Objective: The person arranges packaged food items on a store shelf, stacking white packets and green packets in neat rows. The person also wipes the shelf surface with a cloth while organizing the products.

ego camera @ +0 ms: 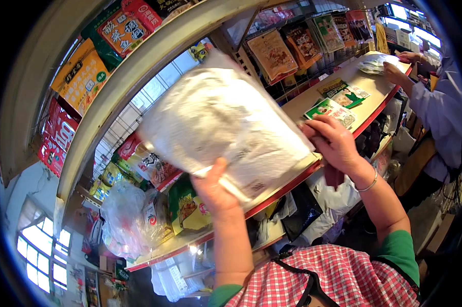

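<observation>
A large whitish, silvery plastic bag (231, 126) is tilted up before me, blurred and bearing small print. My left hand (217, 188) grips its lower left edge, thumb across the front and fingers hidden behind. At the opposite edge, the curled fingertips of my right hand (332, 142) pinch the bag. A dark red piece (334, 175) shows below that palm; whether I hold it cannot be told. Close behind my right hand, a green and white food packet (330, 111) lies on the shelf (304, 98), with more packets beyond it.
Seasoning packets (272, 53) hang on a wire rack at the back. A clear plastic bag (123, 218) and a green packet (185, 203) occupy the shelf's left end. The upper shelf beam (112, 80) arches overhead. At right, another person's hands (398, 73) handle a packet (377, 63).
</observation>
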Tool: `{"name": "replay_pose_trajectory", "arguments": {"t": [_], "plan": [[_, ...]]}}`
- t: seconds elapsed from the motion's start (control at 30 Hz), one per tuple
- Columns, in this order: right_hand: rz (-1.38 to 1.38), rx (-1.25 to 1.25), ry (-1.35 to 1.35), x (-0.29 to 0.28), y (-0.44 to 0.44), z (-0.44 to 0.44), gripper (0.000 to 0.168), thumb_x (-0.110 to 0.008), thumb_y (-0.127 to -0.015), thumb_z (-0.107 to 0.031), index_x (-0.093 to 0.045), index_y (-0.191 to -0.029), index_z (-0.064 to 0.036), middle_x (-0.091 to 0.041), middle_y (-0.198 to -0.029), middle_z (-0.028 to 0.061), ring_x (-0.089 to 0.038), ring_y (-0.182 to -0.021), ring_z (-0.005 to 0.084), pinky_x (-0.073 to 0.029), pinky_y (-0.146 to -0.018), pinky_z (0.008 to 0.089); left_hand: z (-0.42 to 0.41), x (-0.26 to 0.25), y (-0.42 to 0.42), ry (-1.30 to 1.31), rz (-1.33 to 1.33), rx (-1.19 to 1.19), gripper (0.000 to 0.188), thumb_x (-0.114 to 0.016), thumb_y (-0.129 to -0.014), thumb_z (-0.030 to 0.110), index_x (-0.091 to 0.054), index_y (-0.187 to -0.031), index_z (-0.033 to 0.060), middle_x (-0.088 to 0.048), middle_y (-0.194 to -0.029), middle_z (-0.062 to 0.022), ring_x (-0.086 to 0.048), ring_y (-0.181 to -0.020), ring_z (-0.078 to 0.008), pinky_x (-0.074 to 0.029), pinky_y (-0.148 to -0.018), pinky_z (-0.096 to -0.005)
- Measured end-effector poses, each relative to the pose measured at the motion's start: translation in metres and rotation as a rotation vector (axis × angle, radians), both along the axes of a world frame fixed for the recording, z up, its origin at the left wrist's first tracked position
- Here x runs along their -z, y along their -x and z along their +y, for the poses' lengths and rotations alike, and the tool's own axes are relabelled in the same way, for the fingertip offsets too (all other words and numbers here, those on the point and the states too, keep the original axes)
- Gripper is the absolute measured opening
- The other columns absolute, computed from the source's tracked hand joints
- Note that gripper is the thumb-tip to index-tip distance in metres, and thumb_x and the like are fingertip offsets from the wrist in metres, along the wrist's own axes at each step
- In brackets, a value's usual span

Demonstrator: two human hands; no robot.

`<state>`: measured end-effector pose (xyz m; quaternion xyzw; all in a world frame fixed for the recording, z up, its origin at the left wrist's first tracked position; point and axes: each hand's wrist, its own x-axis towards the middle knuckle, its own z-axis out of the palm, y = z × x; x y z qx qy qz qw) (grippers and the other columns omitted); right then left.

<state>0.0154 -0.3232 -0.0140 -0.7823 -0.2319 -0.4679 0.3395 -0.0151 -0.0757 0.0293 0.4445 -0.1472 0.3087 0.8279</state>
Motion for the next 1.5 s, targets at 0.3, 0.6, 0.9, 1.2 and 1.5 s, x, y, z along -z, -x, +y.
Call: {"name": "replay_pose_trajectory", "arguments": {"t": [0.3, 0.6, 0.9, 1.2, 1.5], "plan": [[0.037, 0.003, 0.196, -0.025, -0.027, 0.003, 0.022, -0.059, -0.074, -0.006, -0.063, -0.095, -0.012, -0.058, -0.096, 0.0089, -0.059, -0.088, 0.0274, -0.049, -0.073, 0.0344, 0.112, 0.035, 0.059, 0.245, 0.142, -0.066, 0.065, -0.052, -0.074, 0.027, -0.035, -0.131, 0.0005, -0.045, -0.125, -0.017, -0.046, -0.112, -0.0342, -0.036, -0.095, -0.0499], [0.293, -0.419, 1.02, 0.036, -0.076, 0.106, 0.029, -0.047, -0.081, -0.017, -0.055, -0.109, -0.02, -0.046, -0.12, 0.0072, -0.05, -0.11, 0.0235, -0.043, -0.09, 0.0339, 0.154, 0.104, 0.072, 0.366, 0.277, -0.038, 0.064, -0.053, -0.076, 0.031, -0.035, -0.131, 0.0028, -0.044, -0.128, -0.0162, -0.045, -0.114, -0.0344, -0.037, -0.096, -0.0496], [0.586, 0.247, 0.896, 0.02, -0.156, 0.065, 0.026, -0.047, -0.081, -0.019, -0.06, -0.102, -0.011, -0.057, -0.107, 0.0177, -0.055, -0.101, 0.0315, -0.045, -0.085, 0.0397, 0.161, 0.119, 0.07, 0.356, 0.271, -0.024, 0.069, -0.057, -0.07, 0.031, -0.037, -0.13, 0.0026, -0.048, -0.124, -0.0159, -0.048, -0.111, -0.0333, -0.038, -0.095, -0.0484], [0.31, 0.083, 0.853, 0.055, -0.2, 0.172, 0.036, -0.04, -0.086, -0.02, -0.051, -0.119, -0.011, -0.043, -0.129, 0.0164, -0.04, -0.12, 0.03, -0.028, -0.102, 0.0384, 0.165, 0.122, 0.07, 0.391, 0.201, 0.095, 0.066, -0.056, -0.073, 0.026, -0.036, -0.13, -0.0006, -0.048, -0.125, -0.0186, -0.048, -0.113, -0.0355, -0.037, -0.097, -0.0494], [0.42, 0.178, 0.677, 0.051, -0.231, 0.148, 0.043, -0.039, -0.086, -0.027, -0.048, -0.123, -0.007, -0.038, -0.134, 0.0178, -0.034, -0.126, 0.0325, -0.024, -0.105, 0.042, 0.164, 0.126, 0.064, 0.346, 0.173, 0.061, 0.066, -0.057, -0.073, 0.025, -0.034, -0.13, -0.0006, -0.048, -0.124, -0.0188, -0.05, -0.11, -0.0355, -0.039, -0.095, -0.0491]]}}
